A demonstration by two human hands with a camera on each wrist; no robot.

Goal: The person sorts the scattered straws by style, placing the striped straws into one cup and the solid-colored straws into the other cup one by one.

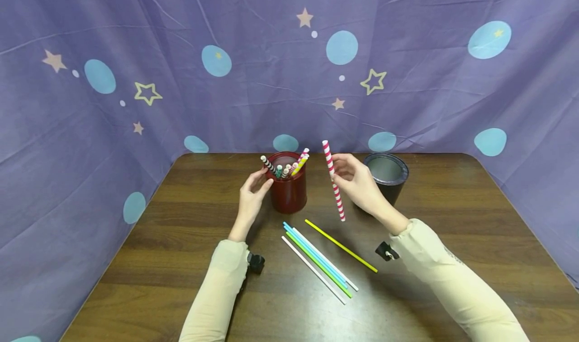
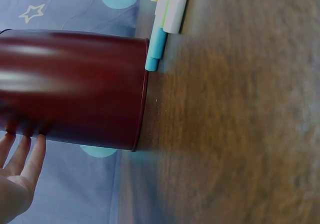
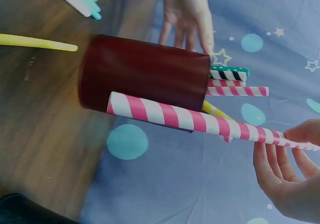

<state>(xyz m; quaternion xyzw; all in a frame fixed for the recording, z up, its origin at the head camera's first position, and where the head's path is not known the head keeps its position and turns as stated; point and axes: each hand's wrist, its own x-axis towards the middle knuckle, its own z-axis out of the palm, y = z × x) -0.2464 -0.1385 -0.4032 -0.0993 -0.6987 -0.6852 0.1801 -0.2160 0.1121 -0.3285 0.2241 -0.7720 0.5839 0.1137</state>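
Between finger and thumb my right hand (image 1: 359, 181) pinches a pink-and-white striped straw (image 1: 335, 188) near its middle, tilted beside the dark red cup (image 1: 289, 196). Several patterned straws stand in that cup, among them a black-and-white striped straw (image 1: 268, 164) and a yellow straw (image 1: 300, 165). At the cup's left side is my left hand (image 1: 251, 198). Its fairly straight fingers (image 2: 34, 161) touch the wall, and its thumb lies near the rim. In the right wrist view the held straw (image 3: 170, 115) overlaps the cup (image 3: 145, 74).
A black cup (image 1: 391, 173) stands behind my right hand. On the wooden table (image 1: 181, 281) lie thin straws: a yellow one (image 1: 341, 245) apart on the right, and a slanting group with a green one (image 1: 318, 264), blue and white ones. A purple curtain (image 1: 271, 80) hangs behind.
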